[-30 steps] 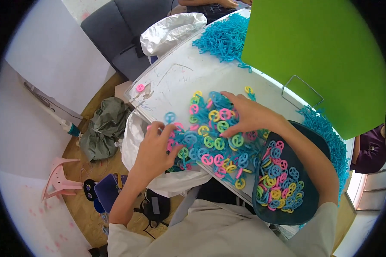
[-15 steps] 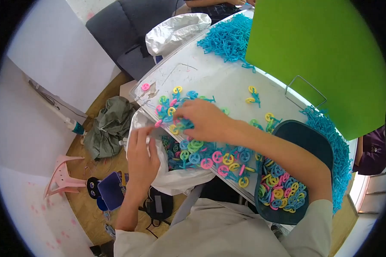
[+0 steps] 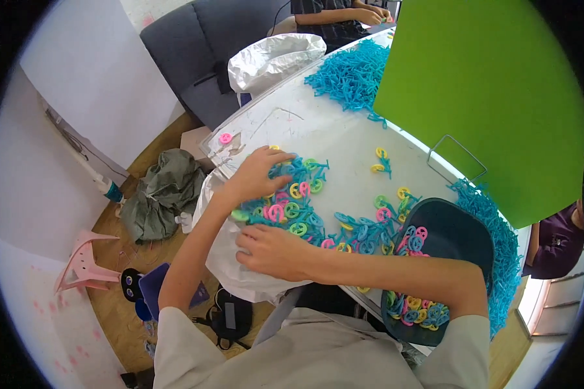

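A pile of small plastic pieces (image 3: 291, 211), blue sticks with blue, pink, yellow and green wheel-like rings, spreads along the table's left edge. My left hand (image 3: 259, 174) reaches over its far left side, fingers apart and touching the pieces. At the near side of the pile my right hand (image 3: 269, 251) lies low, its slightly bent fingers pointing left; what is under its palm is hidden. Below both hands a white bag (image 3: 240, 275) hangs at the table edge. My right forearm crosses a dark green bin (image 3: 457, 227) that holds more such pieces.
Heaps of blue plastic sticks (image 3: 350, 74) lie at the far end and along the right edge. A green panel (image 3: 480, 97) stands on the right. A silvery bag (image 3: 276, 61) sits beyond the table, near another person's hands (image 3: 373, 14). One pink ring (image 3: 225, 138) lies apart.
My left hand has moved from the bag up onto the pile. My right hand has drawn back toward me, to the pile's near side. The pieces have shifted, and the view has moved slightly.
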Motion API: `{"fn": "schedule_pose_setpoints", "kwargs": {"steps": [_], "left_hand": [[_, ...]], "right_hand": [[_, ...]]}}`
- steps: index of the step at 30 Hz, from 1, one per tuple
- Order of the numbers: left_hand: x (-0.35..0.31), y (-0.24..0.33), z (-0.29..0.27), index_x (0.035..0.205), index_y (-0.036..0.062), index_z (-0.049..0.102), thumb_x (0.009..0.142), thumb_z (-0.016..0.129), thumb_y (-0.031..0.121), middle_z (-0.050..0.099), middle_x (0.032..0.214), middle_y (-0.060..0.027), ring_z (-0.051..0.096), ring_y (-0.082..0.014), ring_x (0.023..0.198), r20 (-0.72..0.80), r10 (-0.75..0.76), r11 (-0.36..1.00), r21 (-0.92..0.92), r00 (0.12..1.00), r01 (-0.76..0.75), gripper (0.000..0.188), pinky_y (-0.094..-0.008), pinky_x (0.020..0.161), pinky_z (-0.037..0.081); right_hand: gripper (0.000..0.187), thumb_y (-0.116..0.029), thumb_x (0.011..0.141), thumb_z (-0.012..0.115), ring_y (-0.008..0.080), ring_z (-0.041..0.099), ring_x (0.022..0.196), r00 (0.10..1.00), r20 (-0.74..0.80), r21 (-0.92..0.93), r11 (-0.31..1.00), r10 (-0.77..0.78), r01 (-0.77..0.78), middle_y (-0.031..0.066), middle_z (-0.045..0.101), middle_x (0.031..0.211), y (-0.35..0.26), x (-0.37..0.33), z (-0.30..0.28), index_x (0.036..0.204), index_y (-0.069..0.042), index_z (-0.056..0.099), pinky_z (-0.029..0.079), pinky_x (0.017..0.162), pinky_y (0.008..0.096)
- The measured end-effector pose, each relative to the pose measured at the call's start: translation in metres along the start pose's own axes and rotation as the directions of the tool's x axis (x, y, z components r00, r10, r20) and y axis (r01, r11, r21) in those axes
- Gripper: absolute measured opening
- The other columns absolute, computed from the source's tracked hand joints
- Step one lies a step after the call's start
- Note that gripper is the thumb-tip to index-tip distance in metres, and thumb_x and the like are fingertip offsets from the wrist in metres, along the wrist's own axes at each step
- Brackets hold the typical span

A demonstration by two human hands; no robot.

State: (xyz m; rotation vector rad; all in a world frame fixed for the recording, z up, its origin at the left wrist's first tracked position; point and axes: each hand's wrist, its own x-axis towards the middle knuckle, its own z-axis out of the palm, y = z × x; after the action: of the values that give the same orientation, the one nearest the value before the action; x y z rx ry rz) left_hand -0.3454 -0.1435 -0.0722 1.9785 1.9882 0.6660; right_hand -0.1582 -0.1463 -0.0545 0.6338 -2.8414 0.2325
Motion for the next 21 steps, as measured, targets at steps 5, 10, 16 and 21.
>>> {"fn": "schedule_pose_setpoints", "kwargs": {"steps": [5, 10, 16, 21], "left_hand": [[-0.049, 0.016, 0.000, 0.117, 0.0089, 0.062, 0.077, 0.072, 0.016, 0.057, 0.119, -0.0175, 0.052, -0.0348, 0.112, -0.132, -0.060, 0.998, -0.041, 0.989, 0.055, 0.041, -0.0410, 0.098, 0.040], [-0.084, 0.044, 0.003, 0.109, 0.0075, 0.062, 0.076, 0.070, 0.007, 0.056, 0.115, -0.0163, 0.053, -0.0352, 0.108, -0.228, -0.152, 0.988, -0.055, 0.962, 0.143, 0.034, -0.0417, 0.094, 0.042], [-0.117, 0.062, 0.007, 0.103, 0.0042, 0.062, 0.073, 0.066, -0.003, 0.056, 0.109, -0.0162, 0.055, -0.0327, 0.106, -0.261, -0.154, 0.987, -0.001, 0.953, 0.159, 0.031, -0.0390, 0.090, 0.044], [-0.141, 0.064, -0.003, 0.094, 0.0001, 0.062, 0.074, 0.062, -0.005, 0.065, 0.091, -0.0130, 0.066, -0.0290, 0.084, -0.192, -0.313, 0.950, -0.041, 0.930, 0.311, 0.021, -0.0355, 0.075, 0.051]], "right_hand": [[0.042, -0.013, 0.070, 0.069, 0.0320, 0.052, 0.112, 0.980, -0.140, 0.028, 0.990, 0.138, -0.136, 0.0157, 0.053, 0.116, 0.000, -0.034, -0.026, 0.109, -0.006, 0.057, 0.045, 0.092, 0.0379], [0.085, -0.027, 0.063, 0.082, 0.0402, 0.052, 0.111, 0.784, 0.149, 0.056, 0.786, 0.603, -0.616, 0.0238, 0.042, 0.129, 0.009, -0.061, -0.051, 0.134, -0.010, 0.039, 0.048, 0.090, 0.0430], [0.092, -0.021, 0.062, 0.083, 0.0431, 0.053, 0.106, 0.740, 0.270, 0.269, 0.690, 0.616, -0.672, 0.0251, 0.043, 0.126, 0.019, -0.055, -0.025, 0.139, -0.011, 0.033, 0.049, 0.087, 0.0463], [0.075, -0.004, 0.065, 0.073, 0.0387, 0.054, 0.103, 0.874, -0.029, 0.190, 0.862, 0.484, -0.471, 0.0214, 0.046, 0.122, 0.023, -0.036, -0.003, 0.133, -0.009, 0.042, 0.050, 0.084, 0.0423]]}}
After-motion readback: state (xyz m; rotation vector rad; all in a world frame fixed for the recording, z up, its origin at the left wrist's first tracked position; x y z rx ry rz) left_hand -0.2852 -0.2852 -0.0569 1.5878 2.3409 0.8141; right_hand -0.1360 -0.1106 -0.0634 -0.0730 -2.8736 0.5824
